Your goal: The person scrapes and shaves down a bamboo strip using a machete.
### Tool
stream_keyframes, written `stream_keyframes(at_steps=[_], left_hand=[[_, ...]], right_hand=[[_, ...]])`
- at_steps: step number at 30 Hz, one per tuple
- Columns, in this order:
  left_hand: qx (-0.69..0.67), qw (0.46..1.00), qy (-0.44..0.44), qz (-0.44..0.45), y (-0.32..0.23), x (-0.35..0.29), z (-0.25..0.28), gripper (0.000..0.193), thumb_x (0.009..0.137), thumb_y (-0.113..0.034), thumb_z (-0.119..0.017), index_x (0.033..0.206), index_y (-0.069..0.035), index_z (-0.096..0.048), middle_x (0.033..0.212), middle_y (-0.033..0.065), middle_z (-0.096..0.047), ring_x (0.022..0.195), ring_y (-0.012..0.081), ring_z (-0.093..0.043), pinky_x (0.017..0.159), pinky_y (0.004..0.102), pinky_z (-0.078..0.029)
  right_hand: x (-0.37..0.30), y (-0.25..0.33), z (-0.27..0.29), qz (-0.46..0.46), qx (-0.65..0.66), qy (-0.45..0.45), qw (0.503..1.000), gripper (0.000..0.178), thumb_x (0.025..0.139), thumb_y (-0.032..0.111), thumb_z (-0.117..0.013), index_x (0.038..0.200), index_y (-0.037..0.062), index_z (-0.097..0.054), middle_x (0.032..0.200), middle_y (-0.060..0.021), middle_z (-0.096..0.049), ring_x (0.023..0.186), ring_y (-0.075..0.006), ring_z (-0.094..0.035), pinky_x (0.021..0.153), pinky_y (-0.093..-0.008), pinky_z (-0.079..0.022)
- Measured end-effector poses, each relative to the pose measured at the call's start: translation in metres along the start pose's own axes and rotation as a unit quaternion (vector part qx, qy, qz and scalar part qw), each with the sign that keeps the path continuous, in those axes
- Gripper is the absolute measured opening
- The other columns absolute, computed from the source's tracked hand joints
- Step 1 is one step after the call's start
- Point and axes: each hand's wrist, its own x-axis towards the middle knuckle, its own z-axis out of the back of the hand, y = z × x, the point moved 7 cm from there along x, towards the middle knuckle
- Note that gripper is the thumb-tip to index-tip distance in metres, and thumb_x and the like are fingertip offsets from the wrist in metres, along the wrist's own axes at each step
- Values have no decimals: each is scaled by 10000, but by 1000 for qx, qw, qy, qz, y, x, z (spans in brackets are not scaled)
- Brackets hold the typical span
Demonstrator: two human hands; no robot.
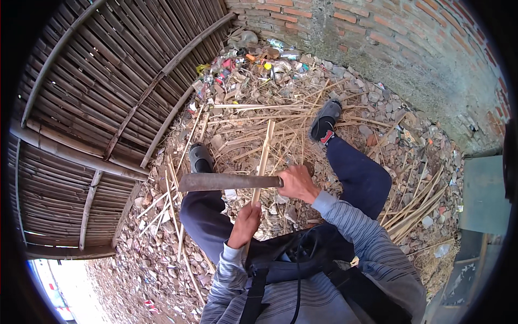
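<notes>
The left hand was closed round the near part of the pale strip, which ran lengthwise forward from its fingers, while the right hand, closed too, held the machete crosswise over it.

Spreads both bent knees wide. Reaches forward with bent arms, curling the left grip closed between them and clenching the right grip farther out.

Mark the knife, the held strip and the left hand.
Knife [229, 182]: head view, middle of the blade.
Strip [264, 153]: head view, bare length beyond the blade.
Left hand [246, 223]: head view, middle of the hand.
</notes>
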Motion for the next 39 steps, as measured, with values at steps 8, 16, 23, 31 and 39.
stream_keyframes(at_steps=[8, 16, 23, 31, 39], left_hand=[[-94, 993, -9, 68, 49, -11, 2, 268, 1132, -329, -510, 951, -132, -534, 702, -72, -426, 508, 53, -378, 457, 245, -320], [61, 987, 0, -148, 32, -24, 8, 338, 1134, -362, -507, 886, -134, -480, 694, -64, -426, 524, 52, -398, 458, 247, -314], [215, 948, -50, -229, -39, -27, -8, 171, 1084, -123, -539, 1022, 23, -605, 763, 189, -562, 671, 378, -574, 601, 486, -435], [105, 984, -55, -132, -51, -20, -6, 337, 1110, -217, -504, 887, 26, -573, 692, 216, -569, 638, 438, -565, 614, 516, -419], [130, 984, -34, -120, -30, -28, -21, 315, 1111, -215, -510, 903, 18, -553, 692, 226, -560, 629, 426, -569, 591, 511, -414]], right_hand=[[28, -59, -24, -141, 14, 36, 989, 232, 763, 203, -804, 951, 67, -815, 765, -208, -736, 739, -376, -743, 729, -519, -592], [14, -41, -11, -113, 86, -15, 990, 234, 808, 268, -827, 918, 63, -807, 616, -121, -680, 542, -262, -678, 616, -447, -581], [-7, -79, -49, -199, 225, 77, 951, 206, 823, 257, -790, 826, 53, -766, 621, -145, -676, 571, -337, -695, 598, -468, -551], [-29, -14, 4, -86, 89, -60, 991, 149, 767, 205, -765, 888, 125, -799, 650, -137, -691, 619, -354, -709, 592, -457, -553], [-4, -77, 12, -106, 38, -46, 993, 173, 780, 237, -791, 905, 119, -804, 647, -122, -706, 602, -331, -714, 593, -460, -568]])
